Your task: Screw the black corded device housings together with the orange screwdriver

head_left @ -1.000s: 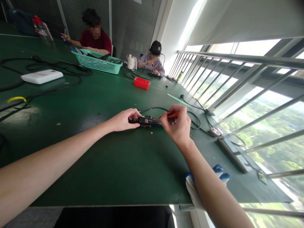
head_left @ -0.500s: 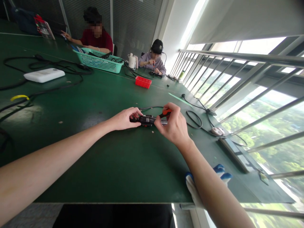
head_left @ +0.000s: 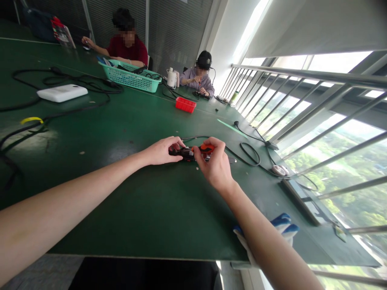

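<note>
A long black device (head_left: 188, 158) with a metallic part towards its right lies on the green table in front of me. My left hand (head_left: 165, 151) grips its left end between thumb and fingers. My right hand (head_left: 216, 163) is closed around the orange-and-black handle of a screwdriver (head_left: 208, 148), held over the device with its shaft pointing left towards my left fingers. Whether the tip sits in a screw is too small to tell. My right fingers hide part of the device. A dark cable (head_left: 193, 137) runs behind it.
Beyond my hands stand a red tray (head_left: 185, 105) and a turquoise basket (head_left: 133, 79). Cables and a white box (head_left: 62, 93) lie left. A coiled cord (head_left: 250, 154) lies right, by the railing. Gloves (head_left: 282, 225) rest under my right forearm. Two people sit across the table.
My right hand has moved left along the device, bringing the screwdriver's handle over its middle. My left hand keeps its grip. The whole view has shifted slightly.
</note>
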A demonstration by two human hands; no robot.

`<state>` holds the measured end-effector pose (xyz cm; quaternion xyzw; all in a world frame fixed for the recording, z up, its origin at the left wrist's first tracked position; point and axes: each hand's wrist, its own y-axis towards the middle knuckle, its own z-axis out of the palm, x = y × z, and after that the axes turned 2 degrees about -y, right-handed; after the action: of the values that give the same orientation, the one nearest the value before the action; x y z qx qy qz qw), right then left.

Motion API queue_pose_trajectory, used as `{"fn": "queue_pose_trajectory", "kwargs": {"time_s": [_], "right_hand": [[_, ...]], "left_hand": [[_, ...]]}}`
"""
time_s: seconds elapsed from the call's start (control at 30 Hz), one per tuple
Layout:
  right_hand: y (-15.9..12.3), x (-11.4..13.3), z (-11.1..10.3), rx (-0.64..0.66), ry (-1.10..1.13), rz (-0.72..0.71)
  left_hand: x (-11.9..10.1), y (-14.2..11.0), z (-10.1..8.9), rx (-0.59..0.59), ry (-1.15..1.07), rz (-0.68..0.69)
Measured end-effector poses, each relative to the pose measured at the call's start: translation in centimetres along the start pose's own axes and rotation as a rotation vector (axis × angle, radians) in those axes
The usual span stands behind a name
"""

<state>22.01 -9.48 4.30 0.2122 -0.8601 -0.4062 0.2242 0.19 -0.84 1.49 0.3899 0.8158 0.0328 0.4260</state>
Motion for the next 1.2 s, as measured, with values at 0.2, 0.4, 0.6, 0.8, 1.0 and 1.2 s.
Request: {"fn": "queue_pose_trajectory", "kwargs": {"time_s": [0.2, 0.4, 0.6, 0.8, 1.0, 1.2], "right_hand": [[0.3, 0.9, -0.6, 0.019, 0.012, -0.086], [0.6, 0.7, -1.2, -0.009, -0.067, -0.009], [1.2, -1.3, -3.0, -0.182, -0.042, 0.149], [1.7, -2.2, -3.3, -0.134, -0.09, 0.173], [1.8, -2.1, -2.9, -0.093, -0.217, 0.08], [1.6, -1.9, -2.7, -0.086, -0.166, 0.035]], "left_hand": [[0.2, 0.0, 0.0, -0.001, 0.011, -0.007], [0.0, 0.0, -0.1, 0.006, -0.002, -0.001], [-0.5, 0.0, -0.3, 0.028, -0.006, -0.032], [-0.3, 0.0, -0.3, 0.024, -0.008, -0.03], [-0.2, 0.0, -0.4, 0.025, -0.005, -0.038], [-0.4, 0.0, -0.4, 0.023, 0.011, -0.031]]}}
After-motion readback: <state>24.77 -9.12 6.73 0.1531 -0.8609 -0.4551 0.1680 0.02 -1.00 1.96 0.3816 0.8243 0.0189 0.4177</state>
